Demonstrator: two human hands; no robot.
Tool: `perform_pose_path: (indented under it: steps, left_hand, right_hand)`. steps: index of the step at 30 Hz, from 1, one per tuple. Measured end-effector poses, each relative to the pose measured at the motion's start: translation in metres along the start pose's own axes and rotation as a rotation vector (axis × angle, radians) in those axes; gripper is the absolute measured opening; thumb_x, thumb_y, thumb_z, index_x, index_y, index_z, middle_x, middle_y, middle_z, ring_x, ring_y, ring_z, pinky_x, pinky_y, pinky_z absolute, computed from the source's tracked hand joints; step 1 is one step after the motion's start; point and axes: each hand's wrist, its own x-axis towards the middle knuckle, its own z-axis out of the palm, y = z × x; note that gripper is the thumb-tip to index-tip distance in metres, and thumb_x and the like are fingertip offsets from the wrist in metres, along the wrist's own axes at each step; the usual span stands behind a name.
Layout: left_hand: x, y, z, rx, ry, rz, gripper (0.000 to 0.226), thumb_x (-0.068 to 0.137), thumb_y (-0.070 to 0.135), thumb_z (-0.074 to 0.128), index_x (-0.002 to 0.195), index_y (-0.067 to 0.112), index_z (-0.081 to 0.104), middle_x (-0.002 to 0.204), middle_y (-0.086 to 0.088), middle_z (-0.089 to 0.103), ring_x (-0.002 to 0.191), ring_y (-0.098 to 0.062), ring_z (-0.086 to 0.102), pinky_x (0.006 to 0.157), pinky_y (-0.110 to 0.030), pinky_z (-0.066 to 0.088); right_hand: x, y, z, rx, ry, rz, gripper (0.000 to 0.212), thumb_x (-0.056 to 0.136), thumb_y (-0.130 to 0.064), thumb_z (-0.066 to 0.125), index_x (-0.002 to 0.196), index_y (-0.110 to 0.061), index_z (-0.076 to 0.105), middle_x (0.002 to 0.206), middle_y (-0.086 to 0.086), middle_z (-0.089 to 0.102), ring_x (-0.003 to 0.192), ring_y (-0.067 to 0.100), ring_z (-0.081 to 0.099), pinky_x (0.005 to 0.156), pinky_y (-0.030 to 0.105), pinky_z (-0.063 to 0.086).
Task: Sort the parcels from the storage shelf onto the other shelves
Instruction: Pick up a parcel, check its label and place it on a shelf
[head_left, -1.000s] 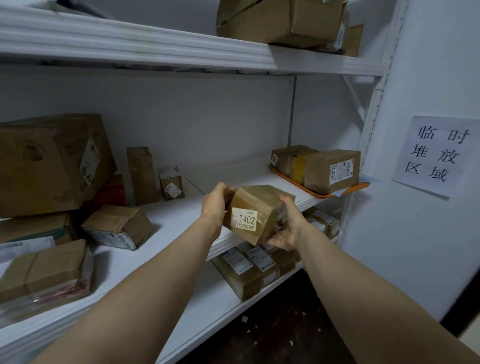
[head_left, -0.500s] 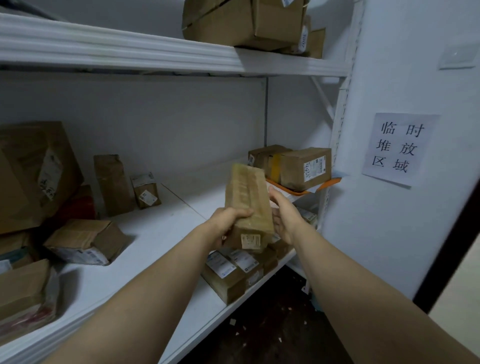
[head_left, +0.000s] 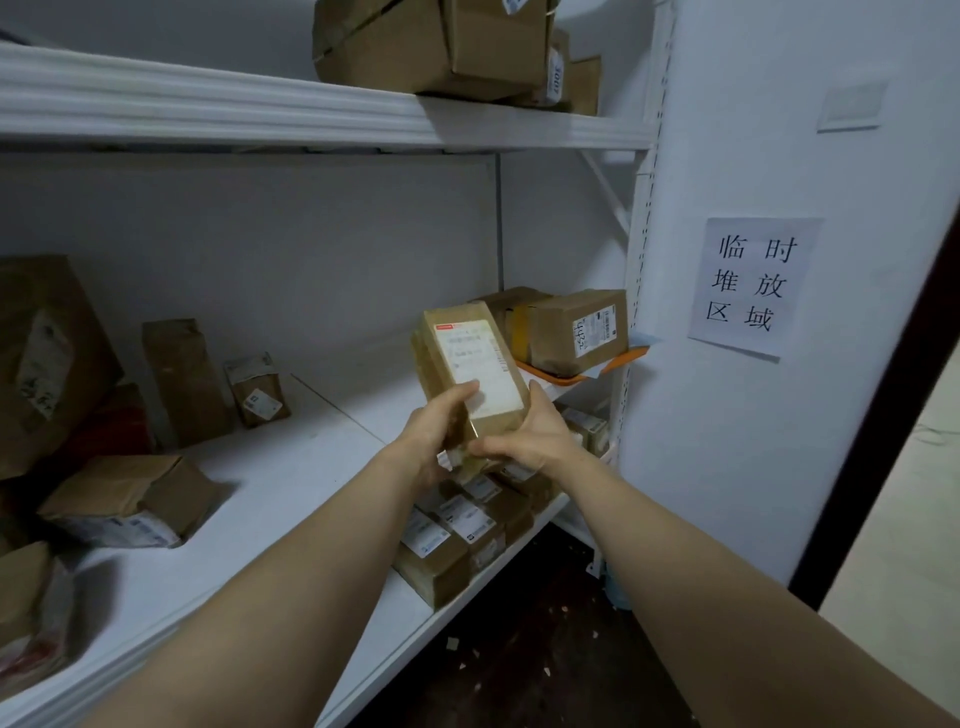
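Head view.

One: What is biggest?

Two: The white shelf (head_left: 641, 234). It runs from far left of the left hand (head_left: 436, 436) to just past the right hand (head_left: 535, 436). Its top board (head_left: 208, 109) is above both hands, its middle board (head_left: 291, 483) lies under the forearms, and its bottom board (head_left: 384, 639) is below them.

One: And the loads on it?

Two: A big box (head_left: 47, 358) leans far left of the hands on the middle board. High above the hands, top boxes (head_left: 431, 47) sit on the top board.

One: Off to the right?

Two: A paper sign (head_left: 753, 286) with Chinese characters is stuck to the wall, up and right of the right hand.

One: Mid-sized things?

Two: Just beyond the hands, the tray boxes (head_left: 576, 332) stand on an orange tray (head_left: 561, 375). Left of the hands lies a flat box (head_left: 130, 499). Farther back stands a tall carton (head_left: 184, 382), and a small box (head_left: 257, 389) is just beside it.

One: The parcel?

Two: The parcel (head_left: 467, 358) is in the air over the middle board's front edge. It is nearly upright, tilted a little, with its white label facing the camera. Both hands hold its lower end. The left hand wraps the left edge, thumb on the label. The right hand cups the lower right corner.

One: Smallest?

Two: Below the hands, small packets (head_left: 452, 530) lie in a row on the bottom board. Scraps (head_left: 452, 644) lie on the dark floor.
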Motion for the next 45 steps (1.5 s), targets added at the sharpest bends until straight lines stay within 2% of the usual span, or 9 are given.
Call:
perform_pose_path:
  steps: [5,10,13,17,23,31,36,39,45]
  left_hand:
    - [0.012,-0.011,0.007,0.039,0.098,0.035,0.052,0.081,0.02,0.074,0.125,0.005,0.051,0.114,-0.009,0.067,0.088,-0.019,0.064,0.055,-0.028,0.049]
    - [0.022,-0.023,0.029,0.07,0.057,-0.007,0.052,0.08,0.022,0.074,0.124,0.008,0.05,0.109,-0.013,0.067,0.093,-0.026,0.064,0.075,-0.035,0.053]
    - [0.026,-0.033,0.052,0.11,-0.05,-0.079,0.049,0.083,0.03,0.069,0.125,0.014,0.05,0.113,-0.013,0.066,0.103,-0.035,0.062,0.091,-0.053,0.051]
    - [0.032,-0.056,0.086,0.141,-0.163,-0.197,0.037,0.094,0.042,0.052,0.122,0.018,0.053,0.116,-0.012,0.062,0.107,-0.033,0.059,0.088,-0.05,0.051]
    - [0.036,-0.092,0.118,0.198,-0.17,-0.401,0.035,0.097,0.043,0.039,0.111,0.014,0.054,0.105,-0.013,0.059,0.094,-0.033,0.06,0.084,-0.05,0.05]
    - [0.028,-0.131,0.088,0.255,-0.123,-0.52,0.036,0.091,0.044,0.042,0.104,0.015,0.059,0.101,-0.011,0.063,0.097,-0.033,0.059,0.102,-0.055,0.037]
    - [0.022,-0.147,0.04,0.219,0.027,-0.562,0.043,0.092,0.043,0.045,0.12,0.014,0.057,0.109,-0.011,0.063,0.094,-0.028,0.058,0.08,-0.039,0.041]
    - [0.025,-0.159,0.005,0.224,0.124,-0.577,0.046,0.091,0.043,0.045,0.126,0.014,0.053,0.125,-0.013,0.058,0.113,-0.03,0.053,0.093,-0.047,0.035]
    - [0.033,-0.185,-0.059,-0.035,0.298,-0.524,0.028,0.097,0.015,0.048,0.124,0.008,0.049,0.096,-0.009,0.056,0.087,-0.023,0.057,0.078,-0.037,0.049]
  right_hand:
    - [0.003,0.017,-0.006,0.0,-0.034,-0.058,0.135,0.019,-0.055,0.092,0.137,-0.026,0.033,0.13,-0.003,0.049,0.123,0.018,0.048,0.1,0.043,0.049]
    - [-0.018,0.025,-0.038,0.197,-0.095,0.09,0.063,0.076,-0.037,0.077,0.127,-0.025,0.044,0.113,-0.006,0.058,0.107,0.016,0.057,0.092,0.035,0.05]
    - [-0.021,0.043,-0.061,0.253,-0.081,0.287,0.057,0.079,-0.051,0.06,0.13,-0.027,0.049,0.12,0.002,0.061,0.11,0.025,0.058,0.094,0.049,0.05]
    - [-0.03,0.069,-0.09,0.24,-0.076,0.408,0.036,0.09,-0.04,0.054,0.122,-0.023,0.052,0.116,0.008,0.062,0.105,0.027,0.062,0.084,0.044,0.057]
    - [-0.038,0.103,-0.11,0.116,-0.119,0.594,0.038,0.093,-0.047,0.053,0.118,-0.018,0.056,0.102,0.009,0.067,0.092,0.025,0.066,0.062,0.039,0.06]
    - [-0.026,0.129,-0.062,0.015,-0.262,0.68,0.046,0.09,-0.052,0.055,0.118,-0.016,0.055,0.109,0.013,0.065,0.102,0.031,0.063,0.047,0.034,0.057]
    - [-0.013,0.132,-0.005,-0.017,-0.396,0.642,0.045,0.085,-0.05,0.052,0.117,-0.019,0.056,0.115,0.012,0.064,0.102,0.032,0.063,0.058,0.036,0.059]
    - [-0.005,0.127,0.029,-0.031,-0.461,0.634,0.032,0.092,-0.037,0.048,0.116,-0.016,0.052,0.124,0.013,0.059,0.107,0.033,0.062,0.065,0.036,0.059]
    - [0.012,0.127,0.104,-0.102,-0.525,0.614,0.032,0.097,-0.02,0.049,0.127,-0.01,0.047,0.131,0.012,0.051,0.114,0.032,0.057,0.075,0.034,0.058]
